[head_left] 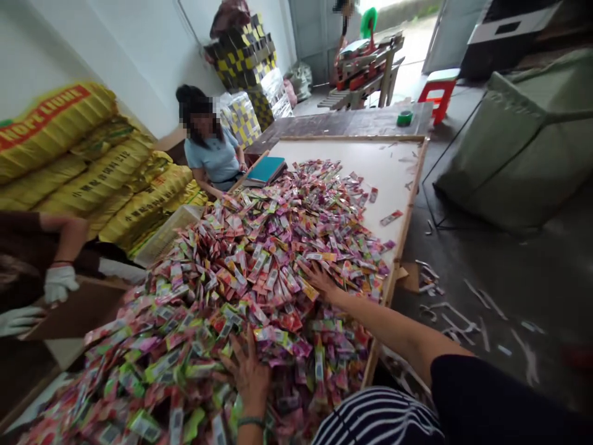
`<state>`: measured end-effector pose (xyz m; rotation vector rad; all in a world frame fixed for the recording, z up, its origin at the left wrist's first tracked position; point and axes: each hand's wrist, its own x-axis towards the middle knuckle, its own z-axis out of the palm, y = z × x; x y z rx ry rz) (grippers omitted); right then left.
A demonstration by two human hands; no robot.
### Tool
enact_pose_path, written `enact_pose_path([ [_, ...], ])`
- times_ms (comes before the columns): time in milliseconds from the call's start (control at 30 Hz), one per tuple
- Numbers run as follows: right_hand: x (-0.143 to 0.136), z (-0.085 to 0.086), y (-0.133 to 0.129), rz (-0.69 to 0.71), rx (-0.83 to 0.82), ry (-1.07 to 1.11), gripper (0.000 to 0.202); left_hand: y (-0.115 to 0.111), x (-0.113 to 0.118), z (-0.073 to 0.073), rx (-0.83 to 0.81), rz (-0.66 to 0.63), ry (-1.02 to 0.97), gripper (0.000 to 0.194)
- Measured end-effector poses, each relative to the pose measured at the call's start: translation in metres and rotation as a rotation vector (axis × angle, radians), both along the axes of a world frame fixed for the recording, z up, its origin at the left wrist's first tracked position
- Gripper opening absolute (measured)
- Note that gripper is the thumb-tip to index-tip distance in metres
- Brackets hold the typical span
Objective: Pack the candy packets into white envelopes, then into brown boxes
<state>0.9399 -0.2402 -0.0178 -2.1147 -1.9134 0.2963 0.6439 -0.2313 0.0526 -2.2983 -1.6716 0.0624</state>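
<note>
A large heap of small, flat, colourful printed packets (259, 272) covers most of a white table (352, 151) with a raised wooden rim. My left hand (250, 374) rests on the near part of the heap, its fingers spread among green and pink packets. Farther in and to the right, my right hand (319, 281) lies on the pile with fingers stretched out, next to an orange-yellow packet (309, 290). Neither hand is closed round a packet. Some fingertips are partly hidden between the packets.
On the left, a co-worker's white-gloved hands (60, 284) hold a cardboard box (74, 309). Another person (213, 148) sits at the far left side by a teal-covered book (266, 170). Yellow sacks (115, 167) line the wall; a big grey-green sack (519, 148) stands right.
</note>
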Motion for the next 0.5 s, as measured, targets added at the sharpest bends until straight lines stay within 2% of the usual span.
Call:
enact_pose_path([
  [67,0.029,0.009,0.025,0.058,0.029,-0.020,0.071,0.032,0.032,0.009,0.041,0.034,-0.013,0.069],
  [133,0.051,0.018,0.048,0.076,0.099,-0.029,0.064,0.062,0.053,0.011,0.015,0.033,-0.019,0.075],
  [233,0.075,0.031,0.085,-0.088,0.160,0.051,0.053,0.092,0.064,0.002,-0.056,0.048,0.020,0.078],
  [333,0.102,0.042,0.124,-0.325,0.075,0.189,0.055,0.103,0.064,-0.016,-0.086,0.086,0.110,0.078],
  [400,0.125,0.045,0.145,-0.426,0.017,0.246,0.056,0.105,0.064,-0.025,-0.090,0.107,0.162,0.078],
  [500,0.159,0.043,0.151,-0.555,-0.023,0.286,0.057,0.107,0.064,-0.029,-0.073,0.106,0.178,0.082],
])
